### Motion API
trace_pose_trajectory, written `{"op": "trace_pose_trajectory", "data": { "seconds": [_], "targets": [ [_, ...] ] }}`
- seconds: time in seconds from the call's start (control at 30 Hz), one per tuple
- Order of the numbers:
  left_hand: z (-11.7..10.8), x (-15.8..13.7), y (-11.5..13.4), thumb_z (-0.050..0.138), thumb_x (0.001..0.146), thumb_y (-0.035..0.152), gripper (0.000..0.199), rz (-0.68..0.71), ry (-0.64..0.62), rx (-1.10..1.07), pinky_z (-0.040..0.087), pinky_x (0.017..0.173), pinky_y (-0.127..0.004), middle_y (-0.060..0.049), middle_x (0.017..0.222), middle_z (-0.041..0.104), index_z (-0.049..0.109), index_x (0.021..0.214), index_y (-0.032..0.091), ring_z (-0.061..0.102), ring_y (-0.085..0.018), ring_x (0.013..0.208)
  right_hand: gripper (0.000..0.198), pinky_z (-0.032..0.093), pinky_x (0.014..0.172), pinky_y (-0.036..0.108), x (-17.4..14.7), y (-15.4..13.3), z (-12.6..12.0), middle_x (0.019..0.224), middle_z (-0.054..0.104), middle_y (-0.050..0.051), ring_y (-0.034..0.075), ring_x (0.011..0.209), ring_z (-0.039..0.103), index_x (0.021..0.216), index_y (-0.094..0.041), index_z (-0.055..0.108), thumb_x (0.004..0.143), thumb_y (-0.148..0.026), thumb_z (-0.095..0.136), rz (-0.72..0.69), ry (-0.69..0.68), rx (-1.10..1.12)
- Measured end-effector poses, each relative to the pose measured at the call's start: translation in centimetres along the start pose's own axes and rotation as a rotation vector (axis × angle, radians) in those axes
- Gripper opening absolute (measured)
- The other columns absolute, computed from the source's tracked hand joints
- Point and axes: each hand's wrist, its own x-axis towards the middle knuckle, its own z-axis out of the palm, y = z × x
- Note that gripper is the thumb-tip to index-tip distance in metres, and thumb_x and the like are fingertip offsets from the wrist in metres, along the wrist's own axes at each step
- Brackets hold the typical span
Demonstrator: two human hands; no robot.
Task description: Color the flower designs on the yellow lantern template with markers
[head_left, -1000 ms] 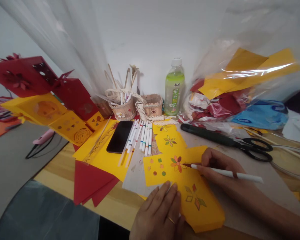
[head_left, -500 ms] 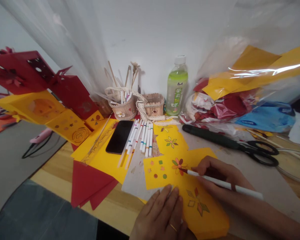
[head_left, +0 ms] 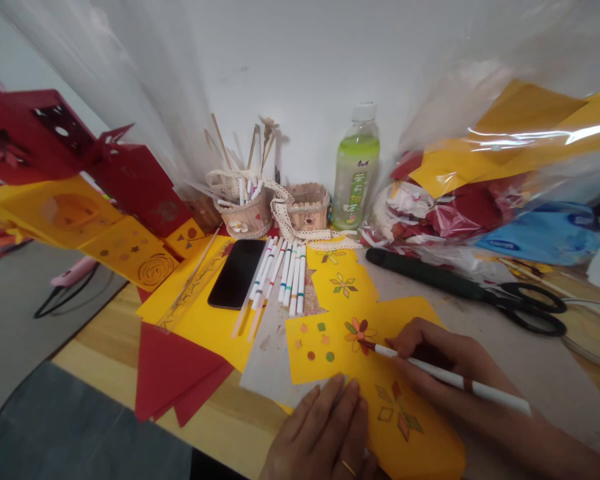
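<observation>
My right hand (head_left: 445,363) is closed around a white marker (head_left: 440,375) with a dark red tip. That tip touches a petal of the flower drawing (head_left: 360,333) on the yellow paper (head_left: 405,320). Some petals are coloured green, orange and red; others at the right are bare outlines. My left hand (head_left: 325,427) lies flat with its fingers stretched out, pressing the lower left edge of the paper; a ring shows on one finger. Below the flower is a second drawing with diamond petals (head_left: 400,410), and to the left are small coloured shapes (head_left: 315,341).
Several white markers (head_left: 293,277) lie beside a black phone (head_left: 237,273). Behind stand wooden baskets (head_left: 243,220) and a green drink bottle (head_left: 357,167). Black-handled scissors (head_left: 530,307) lie at right, near a plastic bag of paper scraps (head_left: 470,207). Red paper (head_left: 180,373) lies at the front left.
The marker tip has shifted slightly along the petal, with more red at that spot. My left hand stays on the paper. The whole view has turned slightly.
</observation>
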Motion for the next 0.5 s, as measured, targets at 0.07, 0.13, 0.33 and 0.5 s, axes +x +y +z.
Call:
{"op": "trace_pose_trajectory", "data": {
  "seconds": [0.07,0.13,0.33,0.5],
  "targets": [
    [-0.01,-0.14,-0.10,0.037,0.090,0.021,0.029,0.020,-0.008,0.007,0.055,0.075,-0.023,-0.002,0.100,0.068,0.065,0.095,0.014,0.064,-0.016,0.093,0.014,0.051,0.054,0.028,-0.08,0.22,0.01,0.068,0.064,0.003,0.021,0.065,0.062,0.066,-0.023,0.055,0.074,-0.033,0.060,-0.002,-0.003,-0.003],
    [-0.01,-0.29,-0.24,0.039,0.089,0.021,0.028,0.039,-0.023,0.018,0.053,0.081,-0.022,-0.003,0.102,0.067,0.065,0.097,0.014,0.063,-0.015,0.096,0.014,0.051,0.057,0.029,-0.14,0.42,-0.01,0.070,0.064,0.003,0.021,0.067,0.062,0.067,-0.023,0.055,0.076,-0.033,0.058,-0.008,-0.010,-0.014],
    [0.09,-0.45,-0.32,0.040,0.089,0.021,0.027,0.039,-0.018,0.019,0.050,0.086,-0.022,-0.003,0.103,0.067,0.064,0.099,0.014,0.062,-0.015,0.098,0.021,0.049,0.054,0.029,-0.03,0.31,-0.13,0.069,0.064,0.004,0.020,0.064,0.061,0.066,-0.022,0.050,0.080,-0.037,0.053,-0.001,-0.054,-0.079],
    [0.20,-0.35,-0.18,0.039,0.089,0.020,0.028,0.000,0.018,-0.004,0.050,0.085,-0.023,-0.003,0.102,0.067,0.064,0.098,0.013,0.062,-0.015,0.098,0.022,0.048,0.055,0.029,0.05,0.44,0.01,0.073,0.062,0.004,0.020,0.067,0.060,0.068,-0.022,0.049,0.082,-0.040,0.050,-0.008,-0.053,-0.091]
  ]
}}
